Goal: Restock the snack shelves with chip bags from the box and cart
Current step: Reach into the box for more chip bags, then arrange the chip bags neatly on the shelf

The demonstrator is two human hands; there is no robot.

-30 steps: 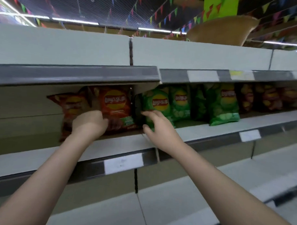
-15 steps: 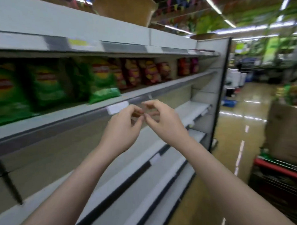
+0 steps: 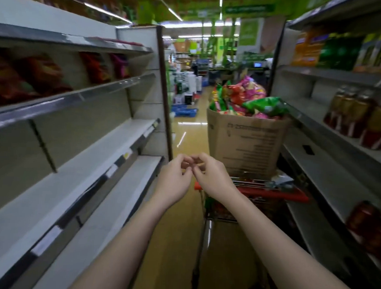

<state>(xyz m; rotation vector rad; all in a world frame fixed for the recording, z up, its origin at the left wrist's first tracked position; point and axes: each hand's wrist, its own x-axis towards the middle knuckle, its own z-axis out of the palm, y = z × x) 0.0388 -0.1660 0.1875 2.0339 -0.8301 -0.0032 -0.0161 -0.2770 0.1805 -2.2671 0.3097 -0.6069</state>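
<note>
Chip bags point(image 3: 249, 99) in box point(image 3: 243, 144) on cart point(image 3: 270, 192), between left shelves point(image 3: 81, 153) and right shelves point(image 3: 335, 171).

Motion blur smears the chip bags point(image 3: 36, 78) on the left shelf; the cart's point(image 3: 250, 190) basket hides behind the hands point(image 3: 192, 177).
</note>
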